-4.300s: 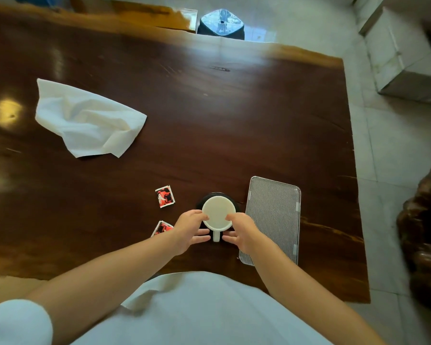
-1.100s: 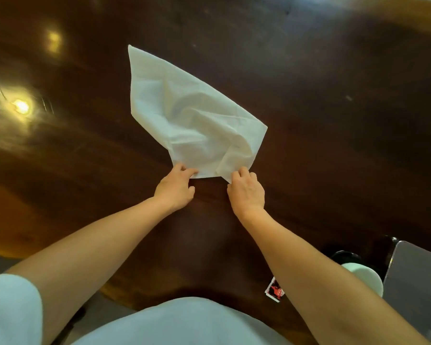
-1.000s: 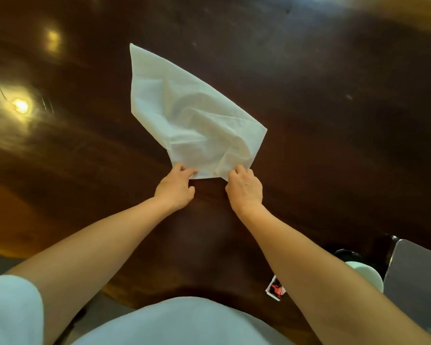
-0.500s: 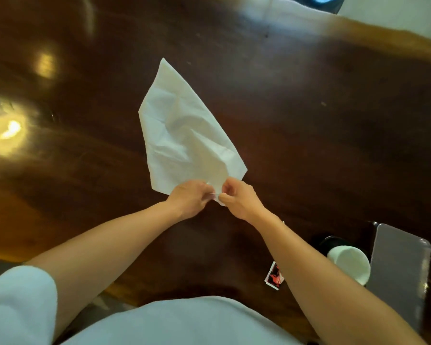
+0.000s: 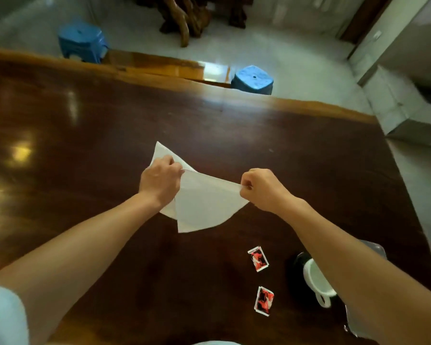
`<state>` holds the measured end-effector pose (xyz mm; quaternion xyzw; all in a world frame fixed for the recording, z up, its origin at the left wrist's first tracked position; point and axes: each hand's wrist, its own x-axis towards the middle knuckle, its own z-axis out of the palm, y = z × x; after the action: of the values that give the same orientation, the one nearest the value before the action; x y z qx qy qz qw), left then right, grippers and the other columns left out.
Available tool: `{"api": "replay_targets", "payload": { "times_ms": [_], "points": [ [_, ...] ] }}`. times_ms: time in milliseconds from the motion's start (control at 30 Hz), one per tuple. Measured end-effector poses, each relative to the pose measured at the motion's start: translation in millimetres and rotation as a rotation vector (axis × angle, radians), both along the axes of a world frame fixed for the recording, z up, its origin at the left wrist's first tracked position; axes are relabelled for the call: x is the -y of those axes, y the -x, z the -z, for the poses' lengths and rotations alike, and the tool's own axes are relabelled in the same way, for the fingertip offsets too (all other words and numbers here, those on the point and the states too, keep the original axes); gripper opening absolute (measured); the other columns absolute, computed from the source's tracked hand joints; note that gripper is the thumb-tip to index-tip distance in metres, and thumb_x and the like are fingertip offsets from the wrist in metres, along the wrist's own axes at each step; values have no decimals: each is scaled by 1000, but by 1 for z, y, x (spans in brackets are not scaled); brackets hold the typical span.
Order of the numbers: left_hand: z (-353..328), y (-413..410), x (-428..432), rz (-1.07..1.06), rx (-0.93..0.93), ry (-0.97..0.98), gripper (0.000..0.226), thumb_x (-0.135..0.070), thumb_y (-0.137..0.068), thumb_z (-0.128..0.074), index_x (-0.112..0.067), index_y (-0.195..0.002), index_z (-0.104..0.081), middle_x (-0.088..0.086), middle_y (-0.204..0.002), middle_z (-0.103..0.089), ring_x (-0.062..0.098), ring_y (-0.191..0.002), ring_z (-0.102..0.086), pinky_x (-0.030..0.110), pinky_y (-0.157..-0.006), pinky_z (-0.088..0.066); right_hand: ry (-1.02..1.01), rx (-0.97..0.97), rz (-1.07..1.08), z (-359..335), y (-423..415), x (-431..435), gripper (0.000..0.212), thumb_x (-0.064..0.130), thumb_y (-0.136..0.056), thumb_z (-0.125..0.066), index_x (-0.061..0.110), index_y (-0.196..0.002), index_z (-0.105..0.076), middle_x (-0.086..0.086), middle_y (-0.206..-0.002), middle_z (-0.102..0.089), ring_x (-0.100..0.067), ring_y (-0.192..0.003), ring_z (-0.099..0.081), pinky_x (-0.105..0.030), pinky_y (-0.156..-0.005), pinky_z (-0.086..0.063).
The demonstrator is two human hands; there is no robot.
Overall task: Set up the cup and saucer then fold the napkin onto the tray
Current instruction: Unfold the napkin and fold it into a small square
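The white napkin (image 5: 202, 205) hangs spread above the dark wooden table (image 5: 296, 158), stretched between both hands. My left hand (image 5: 159, 181) pinches its upper left edge, and my right hand (image 5: 261, 189) pinches its right corner. The white cup (image 5: 315, 280) stands on a black saucer (image 5: 299, 263) at the lower right, half hidden by my right forearm. Only slivers of the grey tray (image 5: 376, 247) show behind that forearm.
Two red-and-white sachets (image 5: 258, 258) (image 5: 264, 300) lie on the table left of the cup. Beyond the table's far edge stand two blue stools (image 5: 253, 79) (image 5: 81, 43) and a carved wooden base (image 5: 184, 13). A grey cabinet (image 5: 408, 95) stands at the right.
Both hands took hold of the napkin's near edge, lifted it off the table and drew apart, spreading it. The napkin has come nearer to me and the view has tilted up.
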<state>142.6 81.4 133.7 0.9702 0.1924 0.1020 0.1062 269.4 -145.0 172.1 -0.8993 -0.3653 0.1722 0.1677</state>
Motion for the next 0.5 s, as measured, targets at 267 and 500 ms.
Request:
{"api": "replay_targets", "payload": {
  "times_ms": [267,500],
  "points": [
    [-76,-15,-35,-138,168,-56,21,-14,-101,-56,-6,-104,-75,15,-101,-69,36,-91,-63,48,-70,-56,-94,325,109,-83,-47,12,15,6,-82,-60,3,-74,-73,-9,-78,-63,-30,-74,-61,-34,-69,-51],
    [-155,-39,-57,-73,340,-298,15,-13,-96,-64,-1,-92,-72,16,-85,-69,32,-74,-68,39,-61,-58,-106,479,251,-149,-91,18,17,11,-86,-61,5,-93,-76,-17,-93,-71,-33,-85,-65,-37,-79,-54]
  ]
}}
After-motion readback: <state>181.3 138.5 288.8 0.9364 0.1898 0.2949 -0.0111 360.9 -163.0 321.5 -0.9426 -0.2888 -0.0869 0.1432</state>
